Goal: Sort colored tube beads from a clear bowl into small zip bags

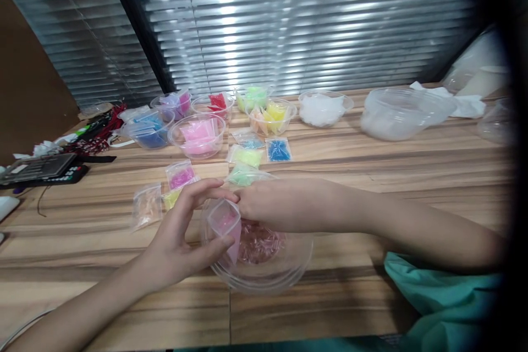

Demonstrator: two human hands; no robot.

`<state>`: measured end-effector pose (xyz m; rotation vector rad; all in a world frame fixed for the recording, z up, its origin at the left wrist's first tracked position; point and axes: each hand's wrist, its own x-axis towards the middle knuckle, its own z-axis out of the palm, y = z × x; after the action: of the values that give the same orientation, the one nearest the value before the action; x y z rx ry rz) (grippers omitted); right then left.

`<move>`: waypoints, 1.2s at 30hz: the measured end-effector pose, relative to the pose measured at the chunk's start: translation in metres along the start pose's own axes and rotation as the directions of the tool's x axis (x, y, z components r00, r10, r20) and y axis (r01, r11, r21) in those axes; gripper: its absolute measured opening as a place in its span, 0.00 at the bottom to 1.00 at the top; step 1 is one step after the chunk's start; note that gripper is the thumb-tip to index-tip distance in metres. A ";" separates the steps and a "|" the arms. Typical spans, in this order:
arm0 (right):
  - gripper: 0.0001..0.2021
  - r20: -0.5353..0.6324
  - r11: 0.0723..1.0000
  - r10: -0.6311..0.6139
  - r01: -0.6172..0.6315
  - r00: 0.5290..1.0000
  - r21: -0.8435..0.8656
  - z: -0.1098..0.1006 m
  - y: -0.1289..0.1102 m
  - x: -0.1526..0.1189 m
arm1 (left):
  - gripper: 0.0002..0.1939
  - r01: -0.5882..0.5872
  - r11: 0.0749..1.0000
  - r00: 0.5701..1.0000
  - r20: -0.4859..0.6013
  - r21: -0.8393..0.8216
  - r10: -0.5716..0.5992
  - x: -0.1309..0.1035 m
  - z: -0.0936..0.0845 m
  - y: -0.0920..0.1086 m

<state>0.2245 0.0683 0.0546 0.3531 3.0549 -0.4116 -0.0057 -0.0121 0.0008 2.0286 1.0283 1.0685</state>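
Pink bag [229,234] is held by L hand [206,220], thumb & fingers part-spread. R hand [258,206] fingertips are hidden, grip can't be told; bowl [270,284] is partly blocked.

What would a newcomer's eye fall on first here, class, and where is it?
First, centre front, the left hand holding an open bag over a clear bowl. Next, tubs of colourful packets towards the back, left of centre. Bright blinds fill the background.
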 end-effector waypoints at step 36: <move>0.17 -0.436 0.977 -0.025 0.115 0.899 0.181 -0.032 -0.022 -0.008 | 0.35 -0.013 0.998 1.000 -0.028 -0.057 0.012 0.001 0.002 0.002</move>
<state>0.2269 0.0540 0.0922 0.3892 3.4750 -0.7476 -0.0023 -0.0127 0.0019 1.9824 0.9894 1.1229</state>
